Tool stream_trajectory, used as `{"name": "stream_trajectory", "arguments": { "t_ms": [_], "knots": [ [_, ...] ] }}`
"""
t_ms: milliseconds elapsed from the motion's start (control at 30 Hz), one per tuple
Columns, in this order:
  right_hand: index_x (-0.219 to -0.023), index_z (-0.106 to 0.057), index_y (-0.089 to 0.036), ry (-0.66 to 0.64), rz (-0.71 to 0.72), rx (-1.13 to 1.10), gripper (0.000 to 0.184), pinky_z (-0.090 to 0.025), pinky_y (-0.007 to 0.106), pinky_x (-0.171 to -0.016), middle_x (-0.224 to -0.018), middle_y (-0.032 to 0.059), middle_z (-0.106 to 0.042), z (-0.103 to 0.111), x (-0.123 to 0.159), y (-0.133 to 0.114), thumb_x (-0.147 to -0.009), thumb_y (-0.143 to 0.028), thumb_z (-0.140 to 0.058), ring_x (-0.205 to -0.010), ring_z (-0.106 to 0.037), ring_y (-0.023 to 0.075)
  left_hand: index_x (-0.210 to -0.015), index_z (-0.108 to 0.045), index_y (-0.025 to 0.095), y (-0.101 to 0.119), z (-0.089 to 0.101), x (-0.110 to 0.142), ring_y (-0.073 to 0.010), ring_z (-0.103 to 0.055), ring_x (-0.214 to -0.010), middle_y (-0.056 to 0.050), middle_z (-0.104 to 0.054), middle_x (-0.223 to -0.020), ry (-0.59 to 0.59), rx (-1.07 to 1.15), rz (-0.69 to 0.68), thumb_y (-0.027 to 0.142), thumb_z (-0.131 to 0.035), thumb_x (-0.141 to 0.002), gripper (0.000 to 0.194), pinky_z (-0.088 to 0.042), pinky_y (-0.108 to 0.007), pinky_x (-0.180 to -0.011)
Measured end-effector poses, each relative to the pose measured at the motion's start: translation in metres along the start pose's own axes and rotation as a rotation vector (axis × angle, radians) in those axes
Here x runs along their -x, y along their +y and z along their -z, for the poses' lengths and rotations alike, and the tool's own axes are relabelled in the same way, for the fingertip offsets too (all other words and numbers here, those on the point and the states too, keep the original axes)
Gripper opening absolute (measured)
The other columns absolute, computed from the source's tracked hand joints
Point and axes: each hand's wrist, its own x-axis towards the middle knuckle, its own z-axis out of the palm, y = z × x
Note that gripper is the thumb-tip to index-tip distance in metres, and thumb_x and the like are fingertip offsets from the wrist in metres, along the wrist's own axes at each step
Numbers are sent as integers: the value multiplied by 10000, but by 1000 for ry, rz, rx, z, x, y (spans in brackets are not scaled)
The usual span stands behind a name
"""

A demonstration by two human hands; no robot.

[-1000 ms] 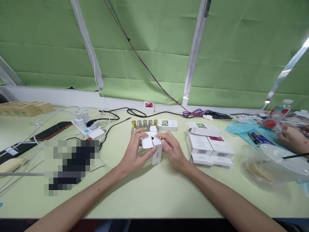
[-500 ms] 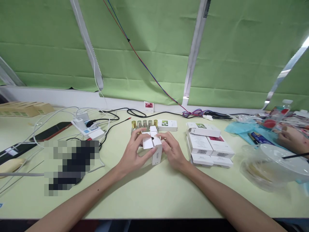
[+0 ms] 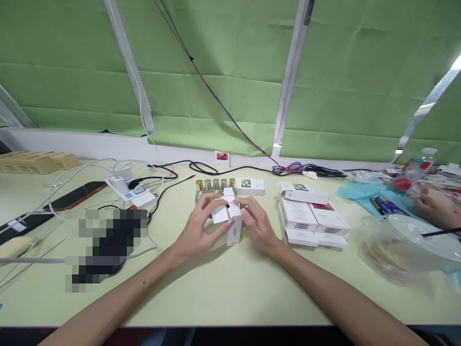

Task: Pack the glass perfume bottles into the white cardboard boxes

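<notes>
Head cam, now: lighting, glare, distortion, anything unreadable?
Head view: soft shadow on the table below the left hand; bright glare on the far-right pale strip. Head view: pale strips splay toward the top, likely wide-angle distortion. Head view: print on the held white box too small to read; pixelation masks a dark item at left.

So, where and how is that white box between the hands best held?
Probably by the side walls of the white box, below its top, with hands coming from left and right. It stands roughly upright, and its flat walls should take a squeeze better than the loose flap sticking out at the top.
</notes>
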Motion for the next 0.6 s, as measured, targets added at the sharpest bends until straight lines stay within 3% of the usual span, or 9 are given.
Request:
{"name": "stream_trajectory", "arguments": {
  "t_ms": [600],
  "knots": [
    [-1262,-591,-233,5,-23,-1,437,-483,294,-619,-995,57,-533,0,0,-2,-1036,-552,-396,-807,-553,178,-1235,-687,272,-2,0,1,-211,-607,-1065,-83,-524,-1276,-4,2,0,323,-677,-937,302,-545,-375,-920]
  ]
}}
